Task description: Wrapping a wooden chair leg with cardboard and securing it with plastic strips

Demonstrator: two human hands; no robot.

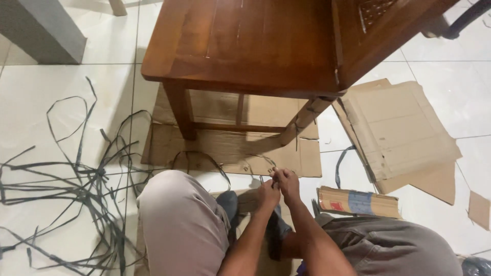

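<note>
I sat on the floor (61, 102) with my knees spread, both hands together in front of the wooden chair (255, 46). My left hand (268, 194) and right hand (287, 184) were pinched shut on the same dark strip (262, 180), a thin flat band I was working between my fingers, low over the cardboard sheet (230, 148) under the chair legs. As I judged it, I was in the middle of handling one end of that strip, perhaps twisting or tying it; the detail was too small to tell. The next move would have called for a steady pinch and a pull along its length. What showed of the strip stood nearly upright, pointing away from me toward the chair. A tangle of loose strips (87, 189) lay on the tiles to my left.
</note>
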